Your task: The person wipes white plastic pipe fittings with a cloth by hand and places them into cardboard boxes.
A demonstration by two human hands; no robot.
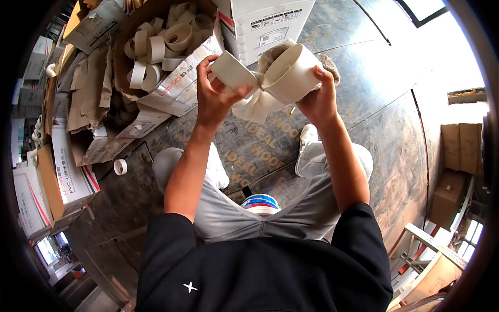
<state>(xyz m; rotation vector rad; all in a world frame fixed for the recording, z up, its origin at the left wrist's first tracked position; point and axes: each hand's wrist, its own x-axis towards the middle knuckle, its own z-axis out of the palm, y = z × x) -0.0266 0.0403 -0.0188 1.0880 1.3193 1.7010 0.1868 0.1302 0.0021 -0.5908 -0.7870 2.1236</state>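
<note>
My left hand is closed on a short white pipe piece, with the thumb on its lower edge and the fingers behind its left side. To its right, my right hand grips a larger white pipe fitting, thumb on its outer wall. The two pieces are close together; whether they touch I cannot tell. A rough grey-brown cloth or sack shows behind the fitting. Below the pieces, pale curved parts stick out, partly hidden.
An open carton full of white rings stands at the upper left, beside a white box. One loose white ring lies on the dark board floor. More cartons stand at the left, and others at the right.
</note>
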